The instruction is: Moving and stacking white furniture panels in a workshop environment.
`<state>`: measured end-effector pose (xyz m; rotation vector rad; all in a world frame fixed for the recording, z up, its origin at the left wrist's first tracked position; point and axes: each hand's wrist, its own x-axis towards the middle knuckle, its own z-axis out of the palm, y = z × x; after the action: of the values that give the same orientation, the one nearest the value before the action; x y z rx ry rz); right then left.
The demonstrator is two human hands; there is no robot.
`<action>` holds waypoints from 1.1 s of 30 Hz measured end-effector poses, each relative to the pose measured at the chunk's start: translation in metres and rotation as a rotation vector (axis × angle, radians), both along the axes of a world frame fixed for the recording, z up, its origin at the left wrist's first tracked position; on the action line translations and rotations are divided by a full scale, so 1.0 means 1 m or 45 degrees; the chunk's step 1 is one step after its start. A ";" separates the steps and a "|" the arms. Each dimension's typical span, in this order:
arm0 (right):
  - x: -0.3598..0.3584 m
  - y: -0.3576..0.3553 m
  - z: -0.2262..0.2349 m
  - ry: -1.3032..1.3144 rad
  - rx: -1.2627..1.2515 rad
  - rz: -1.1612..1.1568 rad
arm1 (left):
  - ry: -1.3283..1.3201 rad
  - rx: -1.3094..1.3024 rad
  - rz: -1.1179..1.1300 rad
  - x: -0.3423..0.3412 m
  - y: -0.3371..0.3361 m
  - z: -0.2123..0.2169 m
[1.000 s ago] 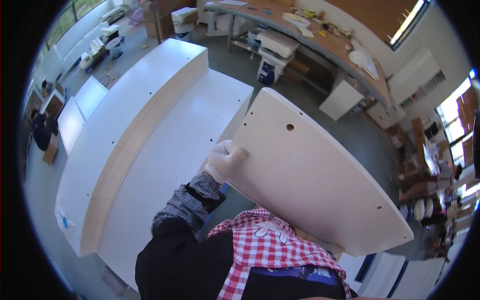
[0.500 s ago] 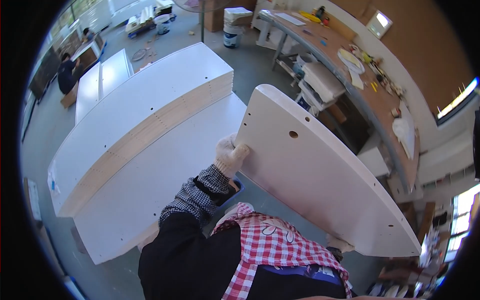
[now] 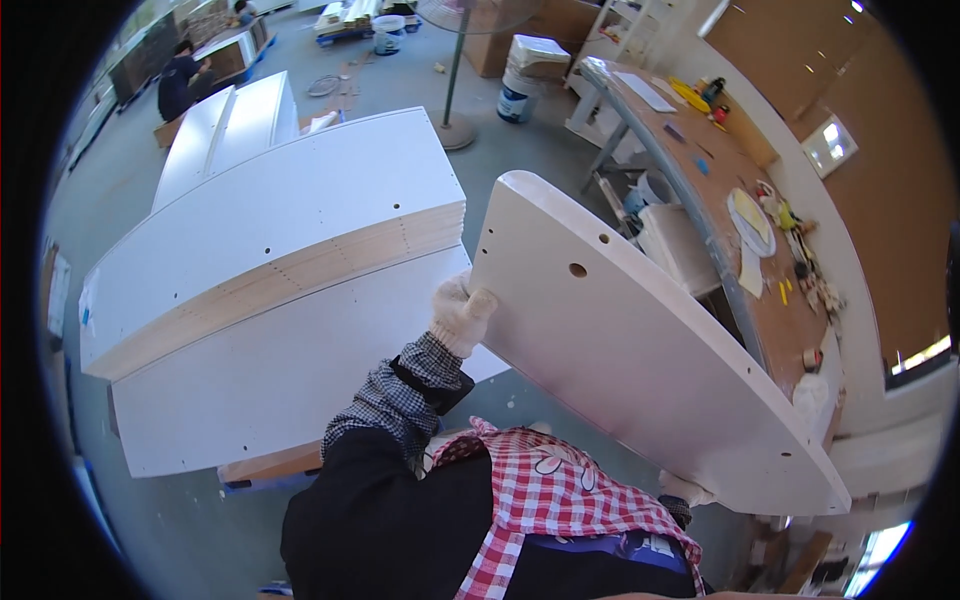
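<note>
I carry a long white panel with one curved edge, a rounded end and several drilled holes. My left hand, in a white knitted glove, grips its straight edge near the rounded end, thumb on the broad face. Farther down that edge, close to my body, my right hand is gloved too and closed round the board, its fingers mostly hidden behind. To the left lies a stack of similar curved panels, on top of a wider white panel. The held board is tilted and apart from the stack.
A long workbench with tools and scraps runs along the right. A fan stand and a white bucket stand beyond the stack. White boxy pieces lie behind it. Another person crouches at the far left.
My view has turned: the workbench sits farther right, and the stack lies at a flatter angle. The fan's base now shows. Both hands keep their hold on the panel.
</note>
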<state>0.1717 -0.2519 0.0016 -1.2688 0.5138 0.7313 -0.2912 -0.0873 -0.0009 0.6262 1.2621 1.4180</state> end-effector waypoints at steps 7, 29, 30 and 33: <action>-0.001 0.067 -0.041 0.131 0.069 0.304 | 0.154 -0.221 0.109 -0.026 -0.004 -0.004; -0.019 0.085 -0.064 0.664 0.258 0.666 | 1.914 -0.360 0.609 0.033 -0.169 0.145; 0.019 0.055 -0.070 0.634 0.271 0.581 | 1.890 -0.230 0.549 0.066 -0.171 0.143; 0.146 -0.026 -0.083 0.636 0.302 0.162 | 1.970 -0.162 0.276 0.187 -0.167 0.135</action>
<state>0.3177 -0.2775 -0.0812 -0.8985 0.7285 1.1925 -0.1039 -0.2546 0.1344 1.6650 2.6042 0.8375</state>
